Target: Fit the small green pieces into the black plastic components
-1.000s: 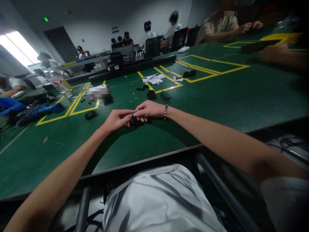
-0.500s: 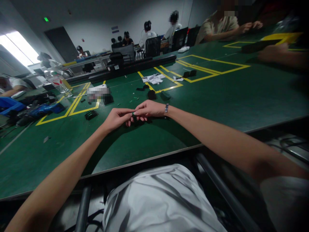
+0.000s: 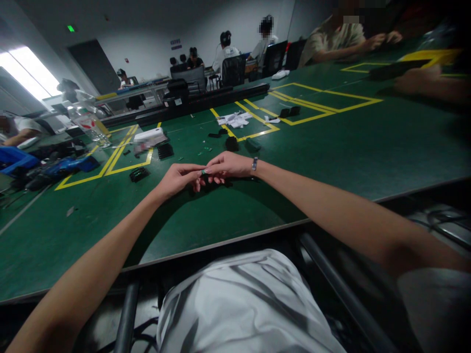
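My left hand (image 3: 181, 177) and my right hand (image 3: 230, 165) meet just above the green table (image 3: 206, 220). Between their fingertips is a small green piece (image 3: 203, 171), perhaps a bit of circuit board; most of it is hidden by the fingers. Both hands pinch it with thumb and forefinger. Beyond them lie several tiny green pieces (image 3: 208, 149) and a black part (image 3: 231, 143). To the left of my left hand sits a clump of black and green parts (image 3: 139, 174).
White papers (image 3: 235, 119) lie inside yellow tape lines. At left stand a clear bottle (image 3: 90, 126) and a blue-and-black pile (image 3: 55, 169). Black parts (image 3: 290, 112) rest further right. A co-worker's blurred hand (image 3: 419, 81) is at far right; other people sit behind.
My hands stay almost in place, with a slight shift of the fingers around the small green piece. Nothing else on the table has visibly moved.
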The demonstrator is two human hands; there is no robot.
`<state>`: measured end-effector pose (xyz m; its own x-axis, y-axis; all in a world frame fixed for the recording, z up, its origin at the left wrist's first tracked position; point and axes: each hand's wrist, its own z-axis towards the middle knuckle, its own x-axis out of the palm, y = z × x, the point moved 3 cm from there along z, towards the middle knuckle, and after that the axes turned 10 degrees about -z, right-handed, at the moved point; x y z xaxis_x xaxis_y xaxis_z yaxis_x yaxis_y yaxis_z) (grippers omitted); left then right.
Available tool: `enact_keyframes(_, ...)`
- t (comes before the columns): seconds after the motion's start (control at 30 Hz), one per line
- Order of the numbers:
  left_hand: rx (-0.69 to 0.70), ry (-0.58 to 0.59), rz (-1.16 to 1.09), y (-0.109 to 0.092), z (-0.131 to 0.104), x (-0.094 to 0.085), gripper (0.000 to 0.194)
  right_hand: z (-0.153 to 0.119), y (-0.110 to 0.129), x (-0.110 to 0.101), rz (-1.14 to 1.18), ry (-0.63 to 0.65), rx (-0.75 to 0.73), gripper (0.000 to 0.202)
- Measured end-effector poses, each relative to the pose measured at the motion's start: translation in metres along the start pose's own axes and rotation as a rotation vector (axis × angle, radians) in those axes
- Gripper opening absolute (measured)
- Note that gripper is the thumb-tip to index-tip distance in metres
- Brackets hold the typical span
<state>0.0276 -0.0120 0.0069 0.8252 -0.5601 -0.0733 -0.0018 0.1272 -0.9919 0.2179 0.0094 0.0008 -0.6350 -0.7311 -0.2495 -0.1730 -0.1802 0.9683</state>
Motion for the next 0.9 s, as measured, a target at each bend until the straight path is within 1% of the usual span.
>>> enact_keyframes(0.37, 0.002, 0.003, -0.037, 0.0037, 0.0002, -0.0018, 0.039, 0.0005, -0.0004, -0.0006, 0.01, 0.013, -0.025, 0.028)
enact_keyframes(0.57, -0.006, 0.002, -0.026, 0.0027, -0.0005, -0.001, 0.04, -0.0006, 0.0004, 0.0, -0.009, -0.015, 0.012, 0.03)
enact_keyframes(0.77, -0.031, -0.001, -0.043, 0.0035, 0.0001, -0.0014, 0.038, -0.0007, 0.0011, 0.0003, -0.018, -0.013, 0.0, 0.029)
enact_keyframes(0.9, -0.024, 0.001, -0.033, 0.0033, 0.0006, -0.0014, 0.038, -0.0002, 0.0001, -0.0001, -0.027, -0.012, 0.012, 0.03)
